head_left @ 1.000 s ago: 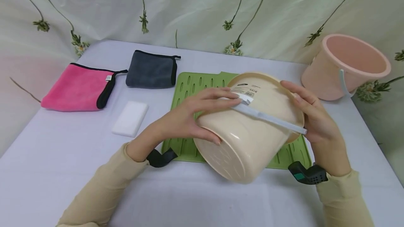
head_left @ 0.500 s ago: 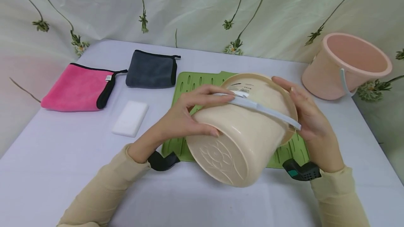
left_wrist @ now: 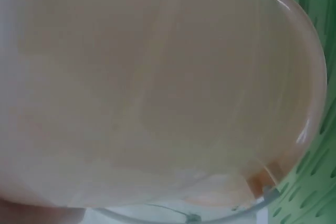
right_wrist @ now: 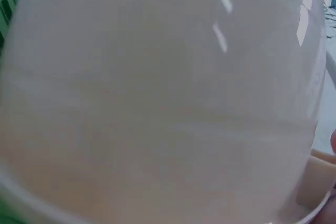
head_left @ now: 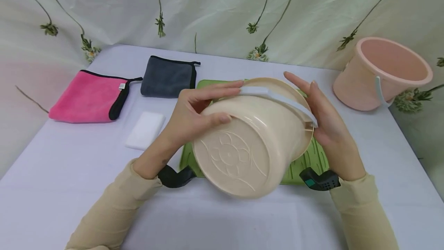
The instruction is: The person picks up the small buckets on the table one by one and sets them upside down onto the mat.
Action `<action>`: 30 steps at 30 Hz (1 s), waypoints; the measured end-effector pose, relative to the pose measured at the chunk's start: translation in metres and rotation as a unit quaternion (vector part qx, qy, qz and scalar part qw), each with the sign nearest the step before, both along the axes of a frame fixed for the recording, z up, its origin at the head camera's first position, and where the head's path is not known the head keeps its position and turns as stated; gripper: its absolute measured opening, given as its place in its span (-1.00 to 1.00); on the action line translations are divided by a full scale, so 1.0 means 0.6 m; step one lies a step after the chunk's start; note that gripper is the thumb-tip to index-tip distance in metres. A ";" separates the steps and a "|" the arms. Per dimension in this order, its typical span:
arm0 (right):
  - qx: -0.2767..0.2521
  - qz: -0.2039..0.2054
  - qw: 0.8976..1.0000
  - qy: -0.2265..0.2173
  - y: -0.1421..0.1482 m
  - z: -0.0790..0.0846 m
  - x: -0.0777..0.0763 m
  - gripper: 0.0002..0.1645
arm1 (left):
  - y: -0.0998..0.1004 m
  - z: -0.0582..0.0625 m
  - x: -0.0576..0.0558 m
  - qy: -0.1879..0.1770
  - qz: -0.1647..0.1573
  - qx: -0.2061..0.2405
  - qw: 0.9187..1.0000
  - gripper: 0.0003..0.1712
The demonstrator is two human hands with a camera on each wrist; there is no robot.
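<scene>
A cream bucket (head_left: 268,126) is tilted over the green mat (head_left: 312,161), its base with a raised flower pattern turned towards me. My left hand (head_left: 194,117) grips the base end, thumb on the bottom edge and fingers across the side at the pale blue bucket handle (head_left: 282,99). At the rim, my right hand (head_left: 324,117) supports the bucket with its palm side, its visible fingers straight; its lower fingers are hidden. The bucket wall (left_wrist: 173,93) fills most of the left wrist view. In the right wrist view too, the bucket wall (right_wrist: 163,93) covers nearly everything.
A pink bucket (head_left: 372,78) leans at the back right. To the left lie a folded pink cloth (head_left: 86,97), a dark grey cloth (head_left: 168,77) and a white sponge-like block (head_left: 145,130). A flowered curtain (head_left: 215,10) hangs behind the table (head_left: 62,180).
The cream bucket has shifted left and turned so its base faces me more; the label near its rim is now out of sight. My right hand has moved left with the rim.
</scene>
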State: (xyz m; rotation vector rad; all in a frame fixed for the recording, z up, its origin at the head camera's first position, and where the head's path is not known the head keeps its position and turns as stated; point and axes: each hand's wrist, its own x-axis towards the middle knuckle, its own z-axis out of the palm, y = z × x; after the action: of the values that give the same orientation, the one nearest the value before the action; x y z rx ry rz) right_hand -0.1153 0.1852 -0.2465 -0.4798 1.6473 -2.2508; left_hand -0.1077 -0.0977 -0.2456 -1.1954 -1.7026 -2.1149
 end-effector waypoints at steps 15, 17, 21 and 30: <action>0.252 -0.143 0.801 0.524 -0.107 -0.033 0.048 0.03 | -0.024 0.020 -0.013 -0.092 0.192 0.173 0.962 -0.67; 0.248 -0.148 0.790 0.541 -0.126 -0.039 0.047 0.06 | -0.021 0.017 -0.016 -0.121 0.197 0.197 0.953 -0.69; 0.236 -0.180 0.800 0.522 -0.146 -0.047 0.035 0.17 | -0.015 0.009 -0.022 -0.153 0.195 0.208 0.946 -0.64; 0.128 -0.155 0.901 0.386 -0.123 -0.040 -0.014 0.37 | -0.041 0.023 -0.035 -0.090 0.092 0.042 0.991 -0.37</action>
State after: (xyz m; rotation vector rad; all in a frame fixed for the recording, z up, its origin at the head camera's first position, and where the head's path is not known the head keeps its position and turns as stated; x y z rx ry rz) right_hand -0.1236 0.1117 -0.2707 -1.2312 2.5114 -2.1172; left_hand -0.1284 -0.1226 -0.2318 -0.8123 -1.7008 -2.2115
